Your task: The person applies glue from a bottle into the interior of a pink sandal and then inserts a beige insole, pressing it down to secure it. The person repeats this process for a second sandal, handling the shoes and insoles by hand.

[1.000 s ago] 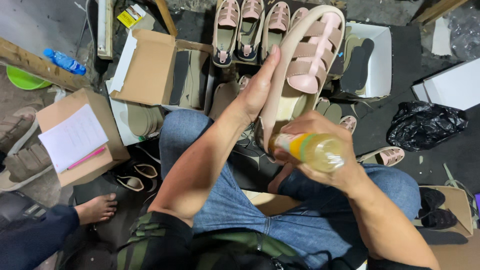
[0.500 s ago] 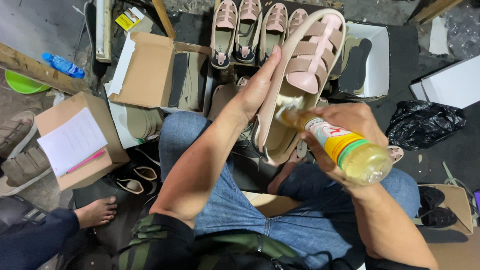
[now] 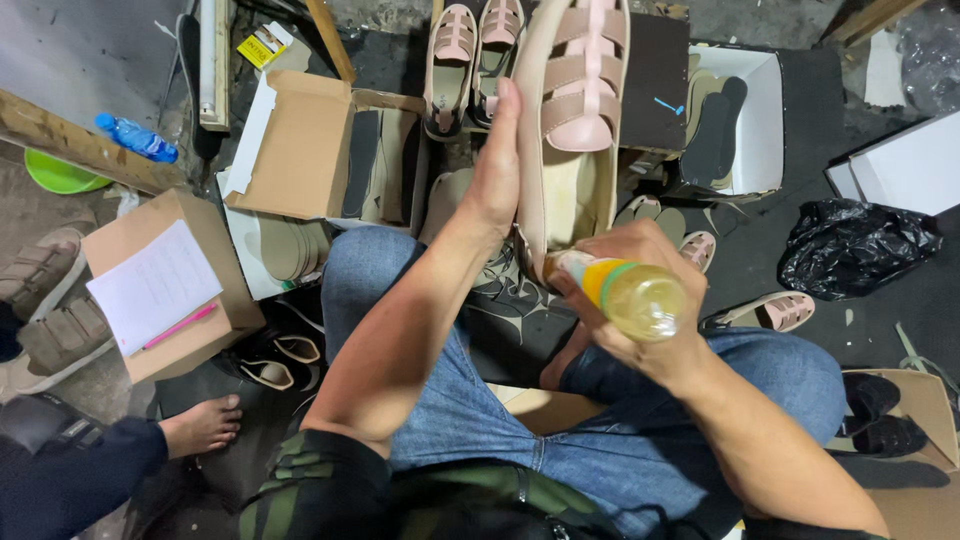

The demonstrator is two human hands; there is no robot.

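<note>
My left hand (image 3: pixel 495 175) holds a pink strapped sandal (image 3: pixel 572 120) upright by its left edge, the insole facing me. A clear plastic bottle of yellowish liquid (image 3: pixel 625 293) is gripped in my right hand (image 3: pixel 640 300), its nozzle tilted against the heel end of the sandal's insole. Both hands work above my knees in blue jeans (image 3: pixel 480 400).
Open cardboard boxes (image 3: pixel 300 150) with soles lie to the left, a white box (image 3: pixel 745 120) with dark insoles to the right. More pink sandals (image 3: pixel 452 60) stand behind. A black bag (image 3: pixel 855 250), a blue bottle (image 3: pixel 135 138), a box with paper and pink pen (image 3: pixel 160 285), and another person's bare foot (image 3: pixel 200 425) are around.
The sandal has swung from leaning right to nearly upright. The bottle in my right hand has tipped back toward me, its nozzle staying at the heel end.
</note>
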